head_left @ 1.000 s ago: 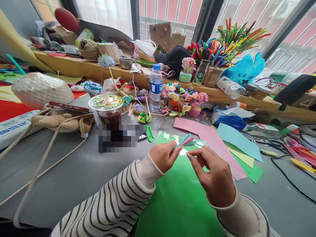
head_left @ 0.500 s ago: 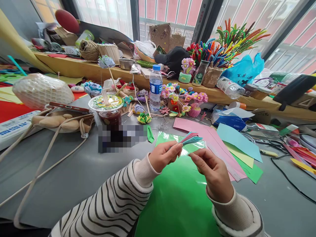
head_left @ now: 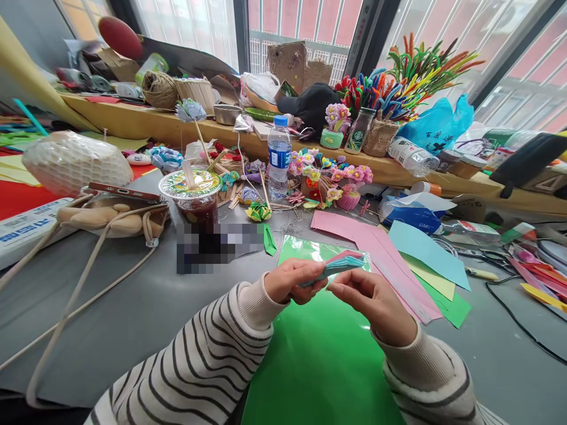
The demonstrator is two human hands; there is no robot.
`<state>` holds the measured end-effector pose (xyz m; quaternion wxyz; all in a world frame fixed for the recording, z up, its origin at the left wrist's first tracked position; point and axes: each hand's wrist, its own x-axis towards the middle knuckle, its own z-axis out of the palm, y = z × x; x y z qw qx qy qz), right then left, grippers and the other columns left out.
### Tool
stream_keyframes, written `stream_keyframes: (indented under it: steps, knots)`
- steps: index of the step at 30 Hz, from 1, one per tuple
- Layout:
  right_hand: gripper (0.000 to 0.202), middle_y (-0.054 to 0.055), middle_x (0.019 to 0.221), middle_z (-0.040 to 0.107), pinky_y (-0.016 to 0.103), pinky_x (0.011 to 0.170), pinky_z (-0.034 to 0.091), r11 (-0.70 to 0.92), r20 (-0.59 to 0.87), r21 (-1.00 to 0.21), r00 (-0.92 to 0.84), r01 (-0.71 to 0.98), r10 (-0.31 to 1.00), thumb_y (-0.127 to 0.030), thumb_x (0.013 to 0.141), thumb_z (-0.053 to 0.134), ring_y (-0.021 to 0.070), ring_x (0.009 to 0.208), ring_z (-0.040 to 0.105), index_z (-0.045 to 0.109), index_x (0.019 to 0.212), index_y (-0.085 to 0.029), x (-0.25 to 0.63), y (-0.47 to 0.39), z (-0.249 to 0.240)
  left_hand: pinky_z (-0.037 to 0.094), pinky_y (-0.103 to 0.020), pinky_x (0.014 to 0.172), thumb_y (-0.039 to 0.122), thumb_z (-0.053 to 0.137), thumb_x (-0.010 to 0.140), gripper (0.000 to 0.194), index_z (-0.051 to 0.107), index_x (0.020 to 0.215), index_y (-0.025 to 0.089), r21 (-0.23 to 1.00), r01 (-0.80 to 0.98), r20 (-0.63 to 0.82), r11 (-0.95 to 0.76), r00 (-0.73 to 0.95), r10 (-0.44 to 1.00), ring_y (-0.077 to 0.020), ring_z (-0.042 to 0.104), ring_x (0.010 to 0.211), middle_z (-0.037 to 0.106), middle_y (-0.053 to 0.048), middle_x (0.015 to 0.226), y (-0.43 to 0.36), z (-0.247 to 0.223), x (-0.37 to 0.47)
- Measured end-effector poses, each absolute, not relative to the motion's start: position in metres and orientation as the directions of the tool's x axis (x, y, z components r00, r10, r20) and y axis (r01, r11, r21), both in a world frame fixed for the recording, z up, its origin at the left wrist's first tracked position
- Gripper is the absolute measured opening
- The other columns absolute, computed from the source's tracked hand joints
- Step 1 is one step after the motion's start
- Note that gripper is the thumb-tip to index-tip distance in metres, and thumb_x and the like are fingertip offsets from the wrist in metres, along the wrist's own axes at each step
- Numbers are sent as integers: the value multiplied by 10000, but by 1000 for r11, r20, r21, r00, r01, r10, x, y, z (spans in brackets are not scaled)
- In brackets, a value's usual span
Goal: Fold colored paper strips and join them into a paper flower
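Note:
My left hand [head_left: 297, 281] is closed around a small stack of folded blue and pink paper pieces [head_left: 343, 263], thumb on top. The stack's layered ends point right, over the upper part of a glossy green sheet [head_left: 316, 348]. Just right of it, my right hand [head_left: 374, 301] pinches thumb and forefinger together close under the stack. Whatever lies between those fingertips is too small or too hidden to make out. A small folded green paper piece [head_left: 270, 240] lies on the table beyond my left hand.
Pink [head_left: 376, 254] and light-blue paper [head_left: 429, 251] lie to the right, near scissors [head_left: 491, 258]. A drink cup [head_left: 195, 203], a water bottle [head_left: 279, 159] and crafted flowers [head_left: 349, 177] stand behind. A bag with cords [head_left: 113, 221] rests at the left.
The paper stack has tilted in my left hand, showing more of its blue side. My right hand has moved slightly left, its fingertips now closer under the stack.

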<state>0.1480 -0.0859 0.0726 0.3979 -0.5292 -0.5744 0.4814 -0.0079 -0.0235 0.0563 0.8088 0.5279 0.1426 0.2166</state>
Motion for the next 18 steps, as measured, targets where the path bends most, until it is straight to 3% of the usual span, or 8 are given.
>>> stream_keyframes:
  steps: [3, 5, 9, 12, 15, 18]
  knots:
    - [243, -12, 618, 472, 226, 484, 300, 45, -32, -958, -262, 282, 965, -405, 688, 574, 92, 543, 370, 568, 738, -167, 157, -79, 76, 81, -226, 321, 468, 499, 719, 376, 455, 529, 147, 930, -161, 3, 330, 902, 431, -27, 160, 290, 238, 80, 344, -23, 58, -10]
    - [287, -19, 570, 446, 222, 470, 290, 109, -7, -944, -349, 312, 937, -439, 664, 586, 90, 525, 365, 550, 653, -154, 162, -75, 78, 85, -222, 323, 477, 500, 713, 385, 456, 531, 141, 946, -114, -10, 302, 925, 380, -29, 167, 302, 240, 80, 356, -23, 60, -12]
    - [356, -32, 514, 417, 206, 426, 274, 110, -103, -924, -515, 367, 851, -487, 686, 547, 68, 463, 339, 540, 624, -136, 167, -66, 85, 125, -215, 333, 480, 495, 712, 398, 438, 517, 139, 979, 37, -85, 199, 967, 239, -34, 199, 334, 266, 73, 385, -26, 65, -15]
    - [333, -11, 566, 456, 206, 448, 296, 236, -111, -860, -618, 452, 778, -449, 716, 532, 74, 493, 376, 576, 653, -125, 167, -59, 95, 172, -207, 344, 492, 466, 724, 421, 419, 492, 144, 993, 98, -109, 64, 972, 210, -37, 230, 348, 288, 67, 389, -28, 68, -16]
    - [227, 0, 589, 500, 211, 469, 306, 423, -116, -690, -667, 587, 736, -340, 741, 532, 82, 505, 406, 608, 671, -137, 165, -53, 104, 221, -197, 371, 498, 427, 742, 424, 440, 502, 149, 968, 131, -61, -217, 952, 302, -44, 276, 360, 329, 59, 385, -27, 61, -13]
    - [103, 6, 619, 545, 220, 517, 333, 507, -104, -438, -602, 742, 792, -202, 728, 550, 101, 554, 466, 614, 661, -157, 162, -49, 103, 175, -210, 381, 461, 393, 767, 416, 409, 480, 160, 799, 209, 68, -563, 899, 432, -50, 206, 358, 242, 69, 385, -24, 47, -9]
